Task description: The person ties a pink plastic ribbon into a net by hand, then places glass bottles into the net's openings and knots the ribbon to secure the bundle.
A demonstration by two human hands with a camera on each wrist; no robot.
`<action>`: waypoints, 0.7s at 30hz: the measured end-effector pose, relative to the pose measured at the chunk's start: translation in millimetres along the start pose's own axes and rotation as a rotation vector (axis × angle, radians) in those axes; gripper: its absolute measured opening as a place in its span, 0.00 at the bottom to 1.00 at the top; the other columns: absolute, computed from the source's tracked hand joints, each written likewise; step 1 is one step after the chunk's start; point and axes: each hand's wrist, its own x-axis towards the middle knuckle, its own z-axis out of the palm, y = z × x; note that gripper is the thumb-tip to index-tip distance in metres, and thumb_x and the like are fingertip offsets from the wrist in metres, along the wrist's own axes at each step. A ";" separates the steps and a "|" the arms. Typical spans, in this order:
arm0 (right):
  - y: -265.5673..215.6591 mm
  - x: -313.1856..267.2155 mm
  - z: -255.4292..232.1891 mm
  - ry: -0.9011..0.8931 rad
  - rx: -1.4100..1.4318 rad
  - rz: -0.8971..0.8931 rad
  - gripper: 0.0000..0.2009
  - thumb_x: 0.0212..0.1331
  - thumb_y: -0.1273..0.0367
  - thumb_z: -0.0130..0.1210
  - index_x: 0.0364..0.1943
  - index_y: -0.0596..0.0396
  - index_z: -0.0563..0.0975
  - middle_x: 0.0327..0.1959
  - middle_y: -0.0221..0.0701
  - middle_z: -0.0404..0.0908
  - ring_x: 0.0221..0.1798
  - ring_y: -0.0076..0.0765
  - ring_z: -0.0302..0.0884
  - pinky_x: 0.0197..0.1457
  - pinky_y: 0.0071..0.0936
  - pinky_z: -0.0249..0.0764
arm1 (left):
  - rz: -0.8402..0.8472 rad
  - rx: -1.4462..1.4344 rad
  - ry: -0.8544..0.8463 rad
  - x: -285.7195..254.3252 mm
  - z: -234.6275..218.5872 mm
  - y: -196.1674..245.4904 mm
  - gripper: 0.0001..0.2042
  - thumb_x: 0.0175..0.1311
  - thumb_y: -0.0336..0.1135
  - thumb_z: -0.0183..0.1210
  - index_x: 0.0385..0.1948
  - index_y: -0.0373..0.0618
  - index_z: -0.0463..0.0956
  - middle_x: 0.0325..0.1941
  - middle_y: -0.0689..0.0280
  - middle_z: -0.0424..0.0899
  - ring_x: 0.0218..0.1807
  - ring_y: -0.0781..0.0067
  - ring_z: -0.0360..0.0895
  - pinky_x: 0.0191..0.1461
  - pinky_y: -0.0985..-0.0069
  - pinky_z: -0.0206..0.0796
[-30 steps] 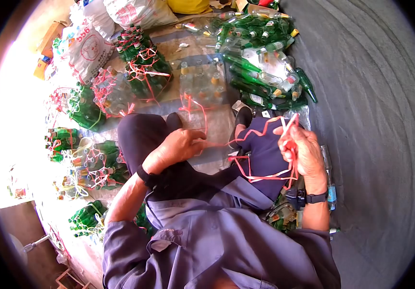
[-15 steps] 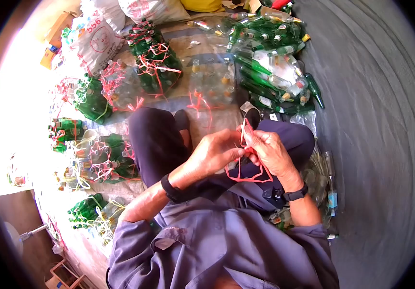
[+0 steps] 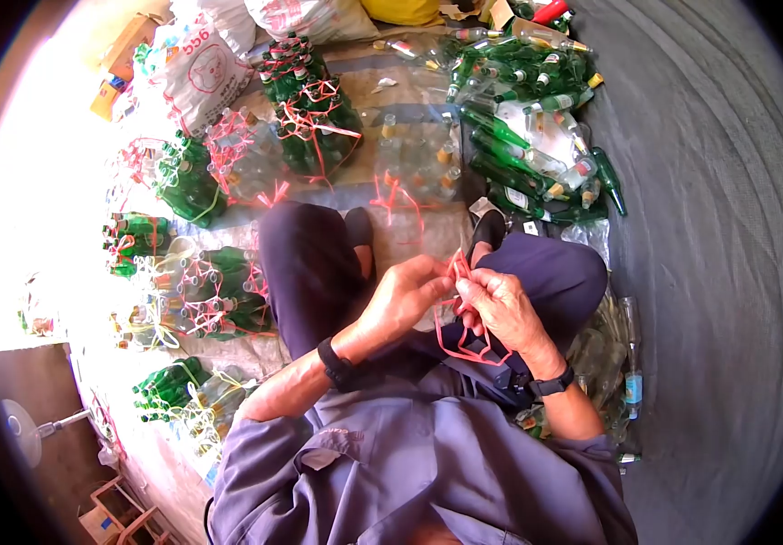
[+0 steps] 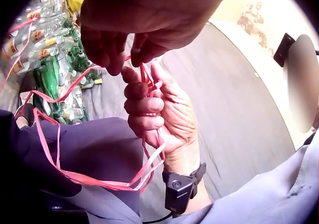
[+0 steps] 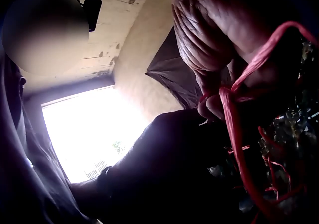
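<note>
Pink plastic string [image 3: 475,350] hangs in loops below my two hands, which meet over my lap. My right hand [image 3: 505,309] has its fingers curled round several strands, as the left wrist view shows with the string [image 4: 89,180] drooping under the fist. My left hand [image 3: 402,302] comes in from the other side, its thumb and fingertips pinching the string right at the right hand's fingers. One strand leads off to the left in the left wrist view. Past my feet stands a group of clear bottles [image 3: 409,163] with pink string tied at its near side.
Tied bundles of green bottles [image 3: 314,127] and clear ones stand ahead and along the left. A heap of loose bottles [image 3: 518,136] lies ahead to the right. White sacks [image 3: 205,77] sit at the far left; a grey sheet [image 3: 700,272] covers the floor on the right.
A second ago my hands were apart with the string stretched between them. They have come together, the right hand moving left and down, and both now work at the same spot on the string.
</note>
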 end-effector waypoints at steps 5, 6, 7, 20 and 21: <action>-3.7 1.8 -4.6 -0.040 0.220 -0.003 0.14 0.71 0.63 0.51 0.43 0.62 0.79 0.27 0.30 0.83 0.22 0.20 0.78 0.26 0.19 0.76 | -0.031 -0.198 0.050 2.6 -6.3 15.5 0.08 0.71 0.33 0.56 0.38 0.36 0.78 0.33 0.67 0.83 0.35 0.80 0.78 0.44 0.78 0.71; -3.3 2.2 -6.7 -0.042 0.220 -0.001 0.14 0.71 0.63 0.51 0.43 0.62 0.79 0.27 0.30 0.83 0.22 0.20 0.78 0.26 0.19 0.76 | -0.033 -0.198 0.052 3.0 -9.0 14.6 0.08 0.71 0.33 0.56 0.38 0.36 0.78 0.33 0.67 0.83 0.35 0.80 0.78 0.44 0.78 0.71; -2.3 2.6 -8.3 -0.039 0.205 -0.012 0.15 0.71 0.63 0.51 0.44 0.63 0.79 0.27 0.32 0.83 0.22 0.21 0.78 0.25 0.18 0.76 | -0.051 -0.196 0.046 3.2 -12.1 12.8 0.09 0.71 0.34 0.56 0.38 0.37 0.78 0.33 0.66 0.84 0.35 0.80 0.78 0.43 0.79 0.71; 8.1 8.0 -8.9 0.019 -0.027 -0.086 0.10 0.66 0.68 0.56 0.39 0.64 0.80 0.24 0.30 0.83 0.22 0.17 0.77 0.25 0.16 0.74 | -0.057 -0.267 0.082 8.6 -16.1 16.0 0.09 0.71 0.36 0.55 0.34 0.40 0.77 0.29 0.67 0.83 0.30 0.80 0.76 0.38 0.80 0.68; 7.4 7.3 -8.4 0.038 -0.049 -0.098 0.10 0.65 0.68 0.57 0.37 0.64 0.81 0.22 0.29 0.83 0.21 0.15 0.76 0.24 0.17 0.71 | -0.055 -0.263 0.069 9.1 -16.8 15.9 0.08 0.70 0.35 0.56 0.34 0.40 0.77 0.30 0.67 0.83 0.31 0.80 0.76 0.39 0.80 0.68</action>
